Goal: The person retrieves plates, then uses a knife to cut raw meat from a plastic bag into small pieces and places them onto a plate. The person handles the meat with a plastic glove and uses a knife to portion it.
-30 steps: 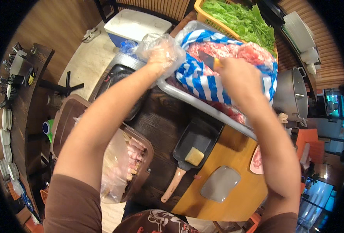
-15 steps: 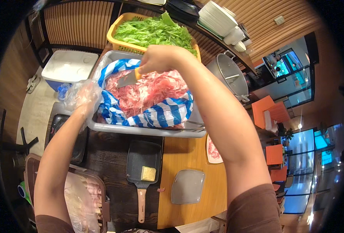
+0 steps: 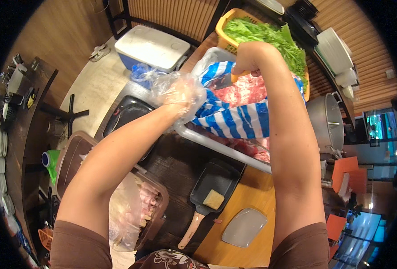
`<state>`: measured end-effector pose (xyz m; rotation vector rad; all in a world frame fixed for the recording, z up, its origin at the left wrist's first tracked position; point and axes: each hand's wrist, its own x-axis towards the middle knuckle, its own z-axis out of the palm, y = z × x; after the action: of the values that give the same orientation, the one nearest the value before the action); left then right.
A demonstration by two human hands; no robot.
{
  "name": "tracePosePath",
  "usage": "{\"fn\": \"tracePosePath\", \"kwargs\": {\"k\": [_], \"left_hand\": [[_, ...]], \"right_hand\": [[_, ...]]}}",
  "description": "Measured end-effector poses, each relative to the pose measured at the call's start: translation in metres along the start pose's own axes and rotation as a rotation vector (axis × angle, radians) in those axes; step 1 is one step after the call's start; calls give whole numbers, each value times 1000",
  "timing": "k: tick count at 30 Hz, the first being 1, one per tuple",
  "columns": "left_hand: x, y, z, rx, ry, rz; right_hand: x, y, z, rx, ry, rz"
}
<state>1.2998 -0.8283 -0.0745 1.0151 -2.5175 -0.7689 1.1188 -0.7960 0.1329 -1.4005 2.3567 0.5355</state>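
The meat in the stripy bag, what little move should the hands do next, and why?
Probably slide the scraper in the right hand under a bit of the raw meat. Its blade already rests on the pink pile, and the gloved left hand holds the blue-and-white striped bag at the edge of the metal tray.

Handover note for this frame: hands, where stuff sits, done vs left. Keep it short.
Left hand: in a clear plastic glove, at the near-left edge of the blue-and-white striped bag.
Right hand: bare, gripping a knife by its orange handle, blade over the raw sliced meat.
The bag lines a metal tray and lies open, meat exposed.
Nearby: basket of green leaves behind the tray, rectangular pan in front, brown tub of meat skewers at lower left.
Done: bag opened. Left: most meat remains in the tray.
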Motion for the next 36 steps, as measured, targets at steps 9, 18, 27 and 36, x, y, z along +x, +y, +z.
{"fn": "tracePosePath", "kwargs": {"k": [9, 18, 27, 36], "left_hand": [[7, 10, -1, 47, -63, -60], [-7, 38, -80, 458, 242, 184], [-260, -93, -404, -239, 335, 9], [-773, -389, -427, -700, 990, -859]], "right_hand": [[32, -12, -16, -79, -5, 60], [-87, -41, 113, 64, 454, 130], [-130, -19, 133, 110, 419, 122], [-95, 10, 143, 239, 448, 131]]}}
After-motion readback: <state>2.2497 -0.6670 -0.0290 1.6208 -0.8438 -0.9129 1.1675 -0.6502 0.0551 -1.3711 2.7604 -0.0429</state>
